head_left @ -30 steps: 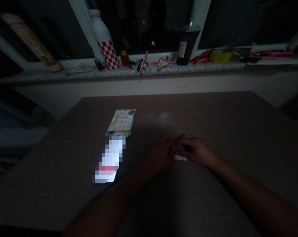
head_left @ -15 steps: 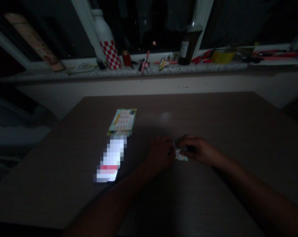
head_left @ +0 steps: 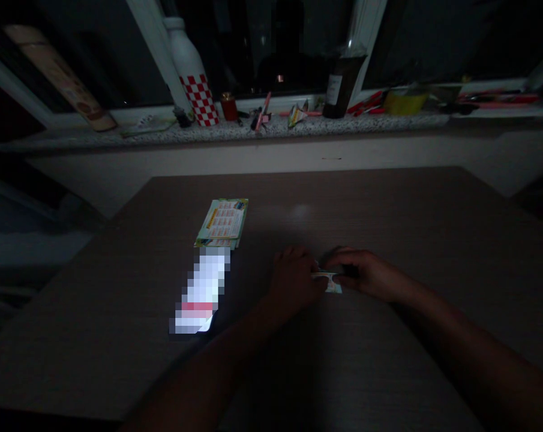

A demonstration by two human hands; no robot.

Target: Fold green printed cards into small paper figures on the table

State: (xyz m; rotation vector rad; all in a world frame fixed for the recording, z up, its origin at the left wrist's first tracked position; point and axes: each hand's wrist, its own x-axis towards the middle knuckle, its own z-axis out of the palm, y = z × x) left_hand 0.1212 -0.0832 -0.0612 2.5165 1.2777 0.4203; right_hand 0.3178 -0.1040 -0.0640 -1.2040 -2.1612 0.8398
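Observation:
The room is dark. My left hand (head_left: pixel 294 281) and my right hand (head_left: pixel 362 273) meet on the brown table (head_left: pixel 388 210), fingers curled and pinched on a small folded piece of printed paper (head_left: pixel 330 283) that lies between them. Most of the paper is covered by my fingers. To the left, a lit phone (head_left: pixel 201 291) lies flat on the table. Just beyond the phone sits a small stack of printed leaflets (head_left: pixel 223 222).
A stone window sill (head_left: pixel 235 131) runs along the back. On it stand a white bottle with red checks (head_left: pixel 191 71), a dark bottle (head_left: pixel 340 81), a small red can (head_left: pixel 228 107), pens and a folded paper shape (head_left: pixel 296 114). A tube (head_left: pixel 57 77) leans at far left.
My fingers have shifted slightly on the folded paper; my left hand has slid a little to the right over it. The phone and leaflets have not moved.

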